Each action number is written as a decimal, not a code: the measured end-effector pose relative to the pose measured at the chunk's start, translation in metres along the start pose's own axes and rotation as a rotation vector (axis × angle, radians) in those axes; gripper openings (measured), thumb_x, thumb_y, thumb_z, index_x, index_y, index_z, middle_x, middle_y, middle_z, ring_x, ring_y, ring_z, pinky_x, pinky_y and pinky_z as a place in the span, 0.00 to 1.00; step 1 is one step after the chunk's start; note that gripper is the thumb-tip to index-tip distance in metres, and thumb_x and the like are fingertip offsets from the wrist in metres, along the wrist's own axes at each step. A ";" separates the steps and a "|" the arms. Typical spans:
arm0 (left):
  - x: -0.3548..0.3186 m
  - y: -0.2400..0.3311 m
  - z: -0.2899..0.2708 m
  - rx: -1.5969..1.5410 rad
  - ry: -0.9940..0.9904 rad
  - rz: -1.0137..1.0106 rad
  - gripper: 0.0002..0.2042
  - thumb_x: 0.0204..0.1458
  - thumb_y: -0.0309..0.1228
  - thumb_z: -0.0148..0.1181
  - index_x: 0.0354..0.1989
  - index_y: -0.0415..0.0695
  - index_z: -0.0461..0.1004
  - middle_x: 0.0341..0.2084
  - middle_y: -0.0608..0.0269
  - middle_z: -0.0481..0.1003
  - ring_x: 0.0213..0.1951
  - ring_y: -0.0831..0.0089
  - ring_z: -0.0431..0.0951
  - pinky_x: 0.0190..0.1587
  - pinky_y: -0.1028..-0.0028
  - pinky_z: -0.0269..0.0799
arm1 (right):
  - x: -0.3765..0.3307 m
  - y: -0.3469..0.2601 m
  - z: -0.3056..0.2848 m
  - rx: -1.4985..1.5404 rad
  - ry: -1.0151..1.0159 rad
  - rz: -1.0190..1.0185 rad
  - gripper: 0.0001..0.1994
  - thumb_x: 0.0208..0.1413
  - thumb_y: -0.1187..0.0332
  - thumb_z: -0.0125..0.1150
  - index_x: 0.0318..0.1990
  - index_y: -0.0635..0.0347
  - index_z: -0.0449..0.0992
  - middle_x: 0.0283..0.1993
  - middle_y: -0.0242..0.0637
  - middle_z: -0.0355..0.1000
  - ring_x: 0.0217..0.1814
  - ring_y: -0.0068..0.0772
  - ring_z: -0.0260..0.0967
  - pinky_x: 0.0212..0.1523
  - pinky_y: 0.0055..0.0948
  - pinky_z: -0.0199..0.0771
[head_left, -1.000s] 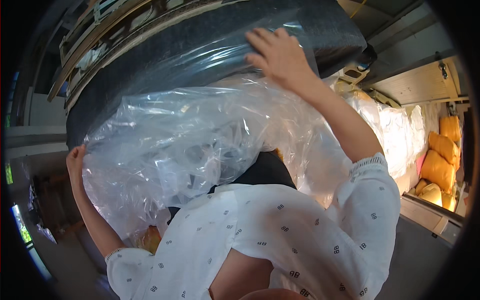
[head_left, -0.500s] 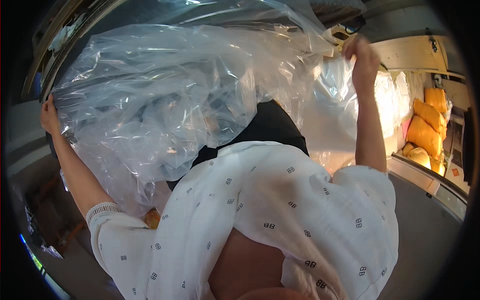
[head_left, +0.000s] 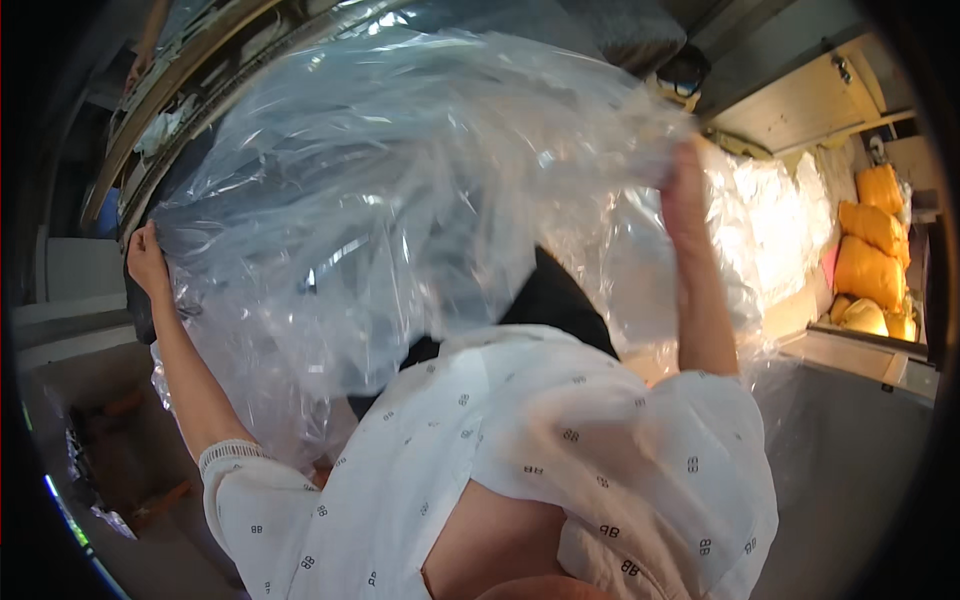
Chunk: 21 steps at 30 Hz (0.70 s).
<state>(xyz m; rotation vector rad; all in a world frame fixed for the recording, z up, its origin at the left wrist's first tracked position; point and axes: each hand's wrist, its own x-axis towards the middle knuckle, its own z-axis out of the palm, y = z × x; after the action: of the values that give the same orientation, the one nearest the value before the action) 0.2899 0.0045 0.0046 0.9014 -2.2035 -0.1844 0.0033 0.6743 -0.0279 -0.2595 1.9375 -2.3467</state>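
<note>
A large sheet of clear plastic film (head_left: 400,180) spreads crumpled between my two hands and hangs in folds over my lap. At its left edge my left hand (head_left: 148,262) is closed, pinching the film. Across at the right, my right hand (head_left: 684,195) is raised at the film's far right edge. Motion blurs its fingers, but the film runs up to them and looks gathered there. Below the sheet my dark trousers (head_left: 560,300) show in part.
Wooden frame edges (head_left: 190,90) run along the upper left. More shiny film (head_left: 765,225) lies brightly lit at the right. Orange-yellow bundles (head_left: 870,270) are stacked beyond it, near a pale wooden panel (head_left: 800,100). An open dark box (head_left: 125,440) stands at the lower left.
My right hand has come down and inward, drawing the film's right edge with it. The sheet has billowed up in the middle. My left hand keeps its hold at the left edge.
</note>
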 end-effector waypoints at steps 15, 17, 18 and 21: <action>-0.051 0.057 -0.027 -0.200 0.102 -0.161 0.13 0.52 0.38 0.53 0.29 0.38 0.72 0.19 0.71 0.68 0.25 0.84 0.63 0.31 0.82 0.60 | 0.086 -0.190 0.060 -1.145 -0.195 -1.861 0.28 0.37 0.58 0.68 0.48 0.55 0.65 0.48 0.33 0.64 0.47 0.37 0.61 0.47 0.35 0.61; -0.055 0.055 -0.041 -0.124 0.088 -0.165 0.12 0.52 0.36 0.53 0.29 0.38 0.72 0.19 0.71 0.67 0.25 0.84 0.62 0.29 0.82 0.60 | 0.087 -0.120 0.089 -1.769 -0.441 -1.387 0.32 0.39 0.55 0.65 0.54 0.45 0.61 0.58 0.35 0.56 0.58 0.38 0.55 0.55 0.42 0.55; -0.052 0.059 -0.042 -0.143 0.077 -0.141 0.12 0.52 0.36 0.53 0.29 0.38 0.72 0.19 0.71 0.67 0.25 0.84 0.62 0.29 0.82 0.60 | 0.110 -0.075 0.052 -1.826 -0.418 -1.075 0.29 0.40 0.55 0.64 0.53 0.47 0.63 0.58 0.34 0.56 0.58 0.39 0.55 0.53 0.43 0.57; -0.054 0.057 -0.040 -0.118 -0.066 -0.099 0.11 0.53 0.34 0.52 0.30 0.38 0.71 0.19 0.71 0.67 0.24 0.84 0.62 0.28 0.82 0.60 | 0.139 -0.048 0.049 -1.640 -0.514 -0.672 0.26 0.42 0.55 0.62 0.49 0.52 0.66 0.57 0.35 0.57 0.57 0.40 0.56 0.51 0.42 0.59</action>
<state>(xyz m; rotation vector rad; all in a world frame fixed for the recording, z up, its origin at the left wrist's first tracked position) 0.3118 0.0875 0.0240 0.9505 -2.1841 -0.3922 -0.1220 0.6124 0.0388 -1.4835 3.0305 -0.0281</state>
